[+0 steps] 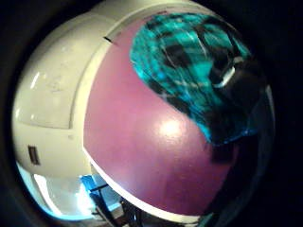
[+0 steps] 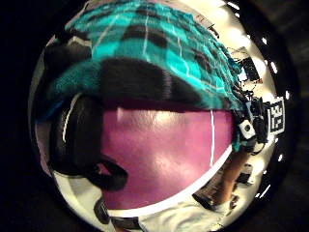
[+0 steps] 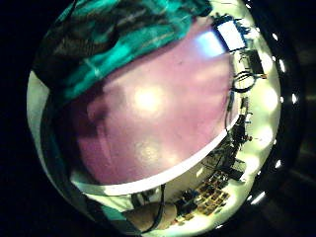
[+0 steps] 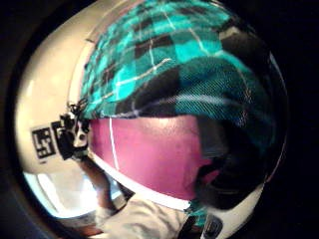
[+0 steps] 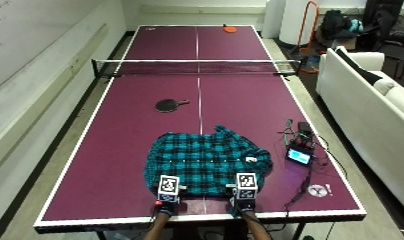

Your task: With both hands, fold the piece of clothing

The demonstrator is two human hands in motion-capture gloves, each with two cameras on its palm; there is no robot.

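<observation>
Where the near edge of the purple desk [image 5: 122, 150] meets the person, a teal-and-black plaid shirt [image 5: 205, 162] lies spread out on the surface, its hem toward the person and its collar end pointing at the net [image 5: 197, 66]. The left hand [image 5: 166, 204] sits at the shirt's near left corner and the right hand [image 5: 245, 202] at its near right corner, both just inside the white border line. Seen from the left thumb side palm view, a black gloved finger [image 2: 79, 137] curls under the folded plaid edge [image 2: 145, 77], so the left hand is grasping the cloth. From the right thumb side palm view, the plaid edge [image 4: 169, 84] fills the space close to the palm and dark gloved fingers [image 4: 234, 149] bend beneath it, so the right hand is grasping the shirt too. Farther up the desk, well apart from the shirt, a black paddle [image 5: 169, 104] lies flat, and an orange paddle [image 5: 229, 29] rests beyond the net. Near the right edge, beside the shirt's sleeve, stands a small device with a lit screen [image 5: 300, 156] with cables trailing from it.
</observation>
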